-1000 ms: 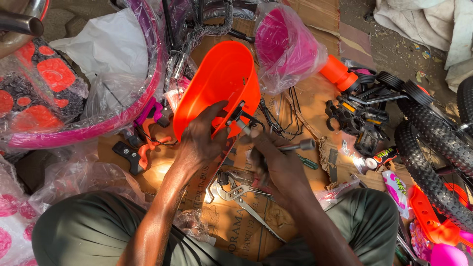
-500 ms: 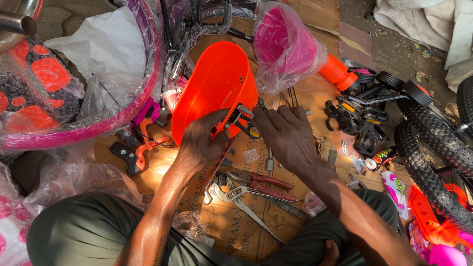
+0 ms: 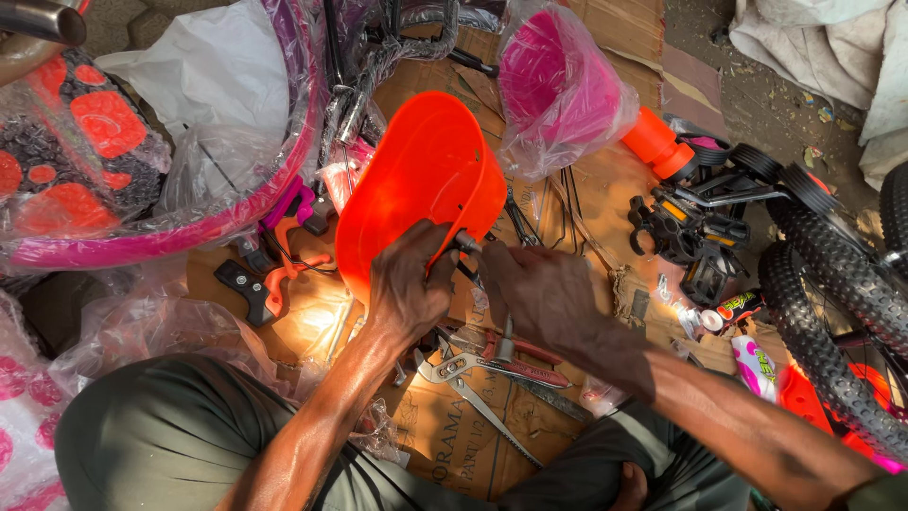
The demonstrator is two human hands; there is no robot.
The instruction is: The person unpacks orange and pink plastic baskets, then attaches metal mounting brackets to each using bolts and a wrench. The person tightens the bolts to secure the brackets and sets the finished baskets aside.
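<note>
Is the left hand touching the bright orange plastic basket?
Touching. The head view shows the left hand gripping the lower rim of the bright orange plastic basket, fingers curled over its edge.

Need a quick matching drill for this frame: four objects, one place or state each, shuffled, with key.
Things:
1. orange basket
2. pink basket
3. pliers
4. black pedals

Places or states:
A. wrapped in clear plastic, top centre
B. on the cardboard below the hands
C. gripped at its rim by the left hand
D. on the ground to the right, near the tyre

Pairs: 1-C, 2-A, 3-B, 4-D
</note>
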